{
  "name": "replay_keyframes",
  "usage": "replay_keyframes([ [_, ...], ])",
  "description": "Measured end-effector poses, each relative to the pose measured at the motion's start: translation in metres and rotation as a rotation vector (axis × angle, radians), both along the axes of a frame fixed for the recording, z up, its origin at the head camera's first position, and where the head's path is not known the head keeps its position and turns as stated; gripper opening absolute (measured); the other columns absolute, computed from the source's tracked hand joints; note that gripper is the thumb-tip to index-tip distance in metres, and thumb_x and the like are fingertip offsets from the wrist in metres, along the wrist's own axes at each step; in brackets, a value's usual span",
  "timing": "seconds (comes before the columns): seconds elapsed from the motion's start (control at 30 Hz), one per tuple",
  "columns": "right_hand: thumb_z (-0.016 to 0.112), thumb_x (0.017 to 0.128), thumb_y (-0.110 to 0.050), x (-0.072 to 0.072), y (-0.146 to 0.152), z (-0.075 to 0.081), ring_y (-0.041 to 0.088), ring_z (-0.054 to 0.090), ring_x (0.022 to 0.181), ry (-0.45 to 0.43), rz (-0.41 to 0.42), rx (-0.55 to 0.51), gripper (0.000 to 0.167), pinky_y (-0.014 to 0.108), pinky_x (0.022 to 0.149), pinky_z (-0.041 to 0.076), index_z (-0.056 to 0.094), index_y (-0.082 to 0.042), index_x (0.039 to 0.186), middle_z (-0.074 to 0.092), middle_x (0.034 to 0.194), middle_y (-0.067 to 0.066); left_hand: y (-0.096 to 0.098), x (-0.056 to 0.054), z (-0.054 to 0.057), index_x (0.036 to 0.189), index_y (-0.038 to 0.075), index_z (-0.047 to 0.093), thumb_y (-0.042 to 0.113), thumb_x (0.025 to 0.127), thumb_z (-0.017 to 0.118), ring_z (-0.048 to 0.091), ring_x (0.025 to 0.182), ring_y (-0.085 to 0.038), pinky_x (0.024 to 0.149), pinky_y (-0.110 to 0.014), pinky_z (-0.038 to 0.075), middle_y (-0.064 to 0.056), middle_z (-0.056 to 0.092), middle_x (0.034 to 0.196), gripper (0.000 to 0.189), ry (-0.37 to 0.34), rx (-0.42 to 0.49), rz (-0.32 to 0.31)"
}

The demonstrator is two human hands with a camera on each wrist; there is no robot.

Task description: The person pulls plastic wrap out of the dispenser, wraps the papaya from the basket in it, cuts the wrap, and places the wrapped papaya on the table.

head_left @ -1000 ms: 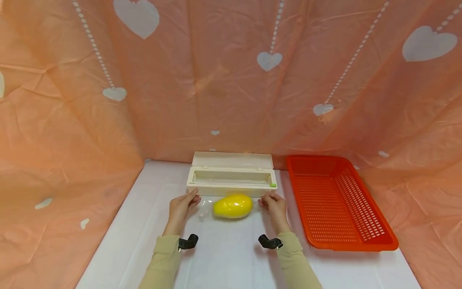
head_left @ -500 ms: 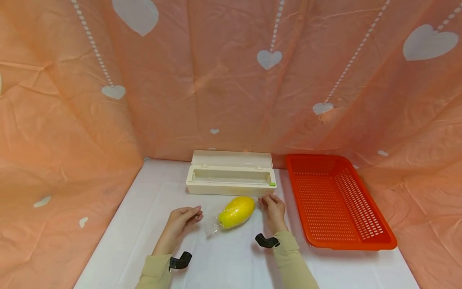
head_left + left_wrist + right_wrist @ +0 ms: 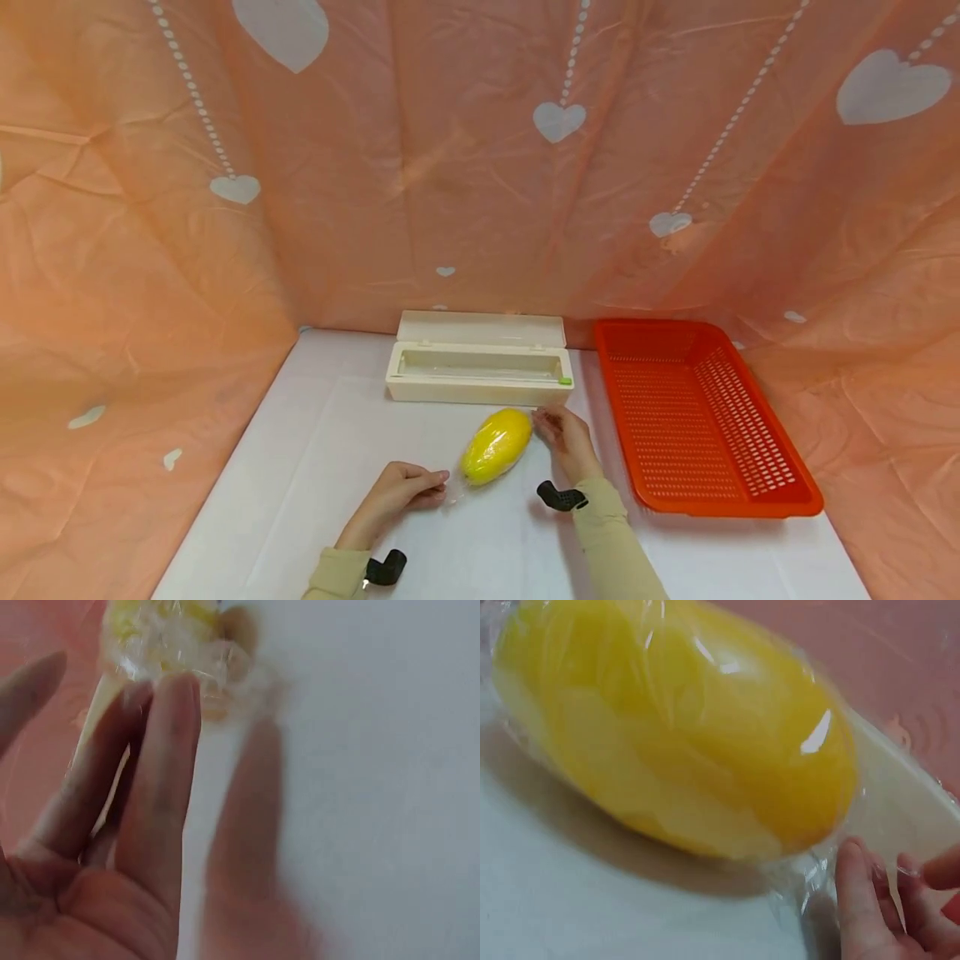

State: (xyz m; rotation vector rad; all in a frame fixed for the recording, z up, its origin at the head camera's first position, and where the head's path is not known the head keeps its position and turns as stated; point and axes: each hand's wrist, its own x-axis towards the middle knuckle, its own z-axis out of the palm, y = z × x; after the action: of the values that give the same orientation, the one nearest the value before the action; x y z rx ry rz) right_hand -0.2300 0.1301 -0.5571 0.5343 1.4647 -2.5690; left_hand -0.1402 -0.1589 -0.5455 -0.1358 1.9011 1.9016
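Note:
A yellow fruit shaped like a papaya (image 3: 497,446), wrapped in clear cling film, lies slantwise on the white table between both hands. My left hand (image 3: 401,492) is at its near, lower-left end. In the left wrist view its fingers (image 3: 169,742) are fairly straight and the blurred thumb stands apart from them, with crumpled film (image 3: 217,667) right at the tips. My right hand (image 3: 568,437) is at the fruit's far end. There the right wrist view shows thumb and fingertip pinching a thin strand of the film (image 3: 906,870).
Behind the fruit stands a long cream cling film box (image 3: 480,392), its lid (image 3: 480,328) raised and a green slider (image 3: 565,381) at the right of its front edge. An orange-red basket (image 3: 637,467) with perforated walls stands at the right. A peach curtain (image 3: 480,192) hangs behind.
The fruit has turned from lying crosswise to a slant, its left end swinging toward the person. My left hand left the box's front and moved nearer and right to that end; the right stayed close by.

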Motion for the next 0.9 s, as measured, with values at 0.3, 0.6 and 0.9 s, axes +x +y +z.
replay_keyframes([
  [0.3, 0.059, 0.095, -0.010, -0.005, 0.009, -0.008, 0.020, 0.063, 0.088, 0.078, 0.109, 0.145, 0.019, 0.030, 0.087, 0.052, 0.056, 0.006, 0.103, 0.063, 0.093, 0.011, 0.012, -0.007, -0.004, 0.074, 0.004, 0.074, 0.035, 0.071, 0.085, 0.058, 0.067, -0.015, 0.062, -0.028, 0.051, -0.003, 0.067, 0.068, 0.033, 0.164, -0.387, 0.164],
  [0.6, 0.074, 0.082, -0.005, -0.003, 0.017, -0.013, 0.019, 0.060, 0.092, 0.100, 0.241, 0.429, 0.040, 0.027, 0.082, 0.052, 0.056, 0.004, 0.117, 0.062, 0.107, 0.013, 0.010, -0.017, -0.009, 0.069, 0.009, 0.071, 0.028, 0.065, 0.089, 0.053, 0.071, -0.016, 0.065, -0.029, 0.044, 0.001, 0.064, 0.068, 0.026, 0.246, -0.516, 0.287],
  [0.9, 0.075, 0.081, -0.003, -0.003, 0.014, -0.009, 0.017, 0.064, 0.083, 0.110, 0.259, 0.535, 0.033, 0.026, 0.075, 0.055, 0.061, 0.007, 0.110, 0.068, 0.095, 0.011, 0.002, -0.028, -0.013, 0.072, 0.007, 0.071, 0.019, 0.064, 0.090, 0.058, 0.066, -0.014, 0.062, -0.026, 0.048, -0.001, 0.066, 0.068, 0.024, 0.286, -0.481, 0.322],
])
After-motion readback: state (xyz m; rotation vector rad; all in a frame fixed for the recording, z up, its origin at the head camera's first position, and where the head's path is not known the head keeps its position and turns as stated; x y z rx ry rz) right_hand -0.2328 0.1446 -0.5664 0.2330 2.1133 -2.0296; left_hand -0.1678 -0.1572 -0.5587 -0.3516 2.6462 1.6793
